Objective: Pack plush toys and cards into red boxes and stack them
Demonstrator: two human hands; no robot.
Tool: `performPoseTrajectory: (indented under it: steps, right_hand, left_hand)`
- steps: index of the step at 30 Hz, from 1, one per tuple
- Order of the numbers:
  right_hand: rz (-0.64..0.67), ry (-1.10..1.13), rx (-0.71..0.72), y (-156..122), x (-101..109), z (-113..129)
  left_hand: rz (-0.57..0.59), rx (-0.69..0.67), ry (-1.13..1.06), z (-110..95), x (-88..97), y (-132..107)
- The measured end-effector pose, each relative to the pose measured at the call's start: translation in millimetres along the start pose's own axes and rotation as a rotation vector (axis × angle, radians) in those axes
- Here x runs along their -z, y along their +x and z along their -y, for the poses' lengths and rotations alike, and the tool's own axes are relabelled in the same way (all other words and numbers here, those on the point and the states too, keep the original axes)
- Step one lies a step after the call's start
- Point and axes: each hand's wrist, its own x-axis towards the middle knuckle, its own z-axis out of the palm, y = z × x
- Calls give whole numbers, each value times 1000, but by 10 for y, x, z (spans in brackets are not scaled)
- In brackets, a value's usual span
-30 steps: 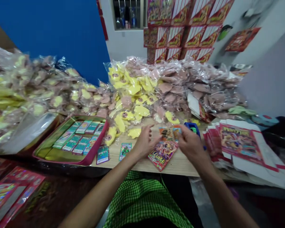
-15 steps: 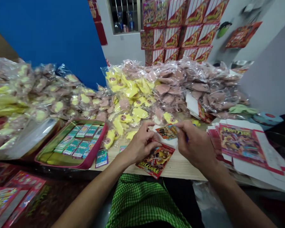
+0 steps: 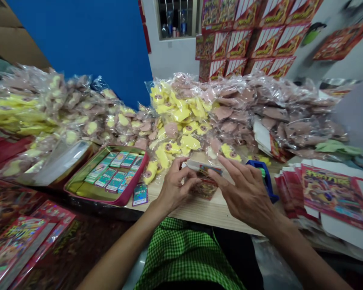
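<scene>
A small printed cardboard box (image 3: 205,190), blurred, lies between my hands just above the wooden table (image 3: 181,209). My left hand (image 3: 179,181) pinches its left side between thumb and fingers. My right hand (image 3: 240,189) has its fingers stretched out, with fingertips touching the right end near a colourful flap. Its thumb is mostly hidden. A blue tape dispenser (image 3: 269,181) stands just beyond my right hand, partly covered by it. One teal card (image 3: 140,195) lies to the left of my left hand.
A pink-rimmed tray (image 3: 132,193) holds several teal cards at the left. Bagged yellow toys (image 3: 181,110) and bagged pinkish toys (image 3: 238,100) are heaped along the back. Flat printed cartons (image 3: 335,193) are stacked at the right. Red printed packs (image 3: 21,245) lie low at the left.
My right hand has let its pinch on the flap go and spread its fingers. The box has tilted, so its bright front now shows less. The view has shifted left.
</scene>
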Motion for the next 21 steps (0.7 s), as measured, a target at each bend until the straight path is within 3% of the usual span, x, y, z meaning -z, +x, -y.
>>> performPoseTrajectory:
  steps: [4,8,13,15,18,21]
  right_hand:
    - [-4,161,-135,-74,-100,21]
    - [-92,228,-201,-33,-113,22]
    - [-61,-20,21,7,-114,-34]
    - [-19,-25,39,21,-123,-27]
    - [2,124,-88,38,-154,21]
    - [-89,310,-208,3,-230,69]
  left_hand:
    - [1,-58,-90,51,-39,13]
    - [1,-26,-88,49,-74,10]
    - [-32,-4,-99,17,-78,28]
    - [-42,-5,-106,17,-80,35]
    - [-60,-22,-128,41,-133,11]
    - [-227,37,-257,89,-279,-67]
